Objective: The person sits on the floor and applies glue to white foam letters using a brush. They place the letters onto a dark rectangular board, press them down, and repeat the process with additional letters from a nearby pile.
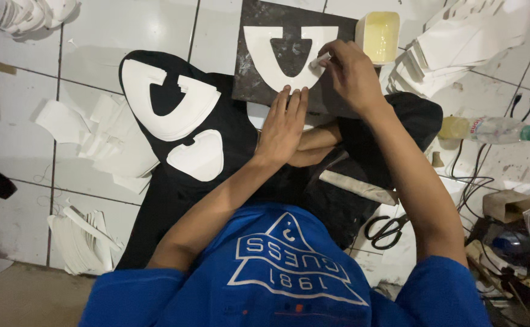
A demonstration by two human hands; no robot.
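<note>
Hands work at 12 o'clock of the view, over a dark board (259, 85) lying on the white tile floor (95, 42). On the board lies a white U-shaped cut piece (259, 51), open side toward 12 o'clock, dark board showing thru its middle.

Left hand (284, 124) lies flat, fingers together & straight, tips pressing the piece's bottom curve at approx 6 o'clock of the piece. Right hand (353, 72) sits at 3 o'clock of the piece, fingers curled & pinched on a small whitish applicator (323, 59) touching the piece's right arm; can't tell exactly what kind of tool it is.

Just beside the right hand, toward 1 o'clock, stands a small rectangular tub (379, 35) w/ yellowish contents. At 9 o'clock of the hands, a black cloth (240, 139) over the lap carries more white cut pieces (168, 100), one big U-shape and a smaller rounded one below it.

Stacks of white pieces (453, 51) lie at 2 o'clock, more at 10 o'clock and 8 o'clock on the floor. Plastic bottle (489, 129) w/ green cap lies on its side at 3 o'clock. Black scissors (386, 230) lie at 4 o'clock, near the right forearm, cables nearby.
</note>
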